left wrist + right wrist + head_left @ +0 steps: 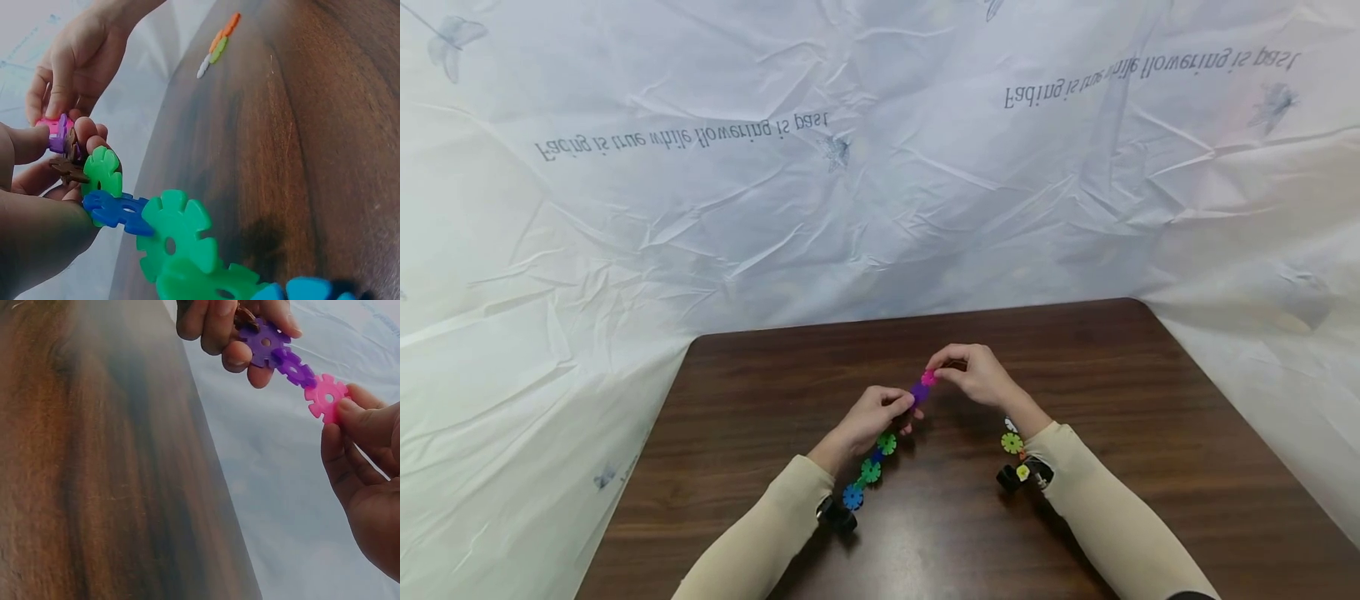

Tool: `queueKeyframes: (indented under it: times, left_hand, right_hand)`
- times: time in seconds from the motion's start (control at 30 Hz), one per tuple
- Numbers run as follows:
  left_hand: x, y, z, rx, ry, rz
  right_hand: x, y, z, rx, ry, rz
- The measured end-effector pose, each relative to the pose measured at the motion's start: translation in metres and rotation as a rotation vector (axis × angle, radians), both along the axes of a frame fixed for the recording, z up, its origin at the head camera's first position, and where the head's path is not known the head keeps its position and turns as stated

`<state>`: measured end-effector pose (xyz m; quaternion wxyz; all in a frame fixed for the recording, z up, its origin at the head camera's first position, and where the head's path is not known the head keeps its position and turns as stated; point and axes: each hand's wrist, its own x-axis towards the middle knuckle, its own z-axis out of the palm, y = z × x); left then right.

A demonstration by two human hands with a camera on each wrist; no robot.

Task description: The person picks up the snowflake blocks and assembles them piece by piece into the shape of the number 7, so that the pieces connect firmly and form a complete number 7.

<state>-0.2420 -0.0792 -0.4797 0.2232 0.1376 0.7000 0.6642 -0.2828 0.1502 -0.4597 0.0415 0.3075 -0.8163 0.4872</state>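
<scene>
A chain of flower-shaped interlocking discs is stretched between my hands, above the table. My left hand (pixel 872 412) grips it around the purple and brown part. My right hand (pixel 981 375) pinches the pink disc (pixel 317 394) at the chain's far end between thumb and fingers. In the right wrist view, the pink disc joins a small violet disc (pixel 303 375), followed by a purple disc (pixel 253 344). Below my left hand hang green discs (pixel 181 215), a dark blue disc (pixel 112 209) and a lighter blue disc (pixel 309 289). Left fingers partly hide a brown disc (pixel 67 170).
A short row of orange, yellow-green and white discs (pixel 219 56) lies on the brown wooden table (pixel 752 375), near my right wrist. A creased white sheet (pixel 880 208) with printed lettering hangs behind the table. Black wrist cameras (pixel 837 517) are strapped below both hands.
</scene>
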Motion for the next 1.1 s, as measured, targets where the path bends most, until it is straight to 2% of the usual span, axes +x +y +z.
queueKeyframes:
  times: [0.17, 0.4, 0.67, 1.1]
  left_hand:
    - [0.000, 0.001, 0.000, 0.014, -0.003, -0.020]
    - [-0.002, 0.002, -0.003, 0.042, 0.006, -0.009]
    - [-0.002, 0.003, -0.006, 0.071, 0.008, 0.000]
    - [0.000, 0.003, -0.003, 0.055, 0.003, -0.022]
  right_hand:
    - [0.001, -0.002, -0.002, -0.019, 0.000, -0.009]
    - [0.004, -0.007, -0.008, -0.058, 0.044, -0.041]
    - [0.007, -0.009, -0.012, -0.084, 0.047, -0.088]
    - [0.004, 0.002, -0.008, -0.043, -0.002, 0.000]
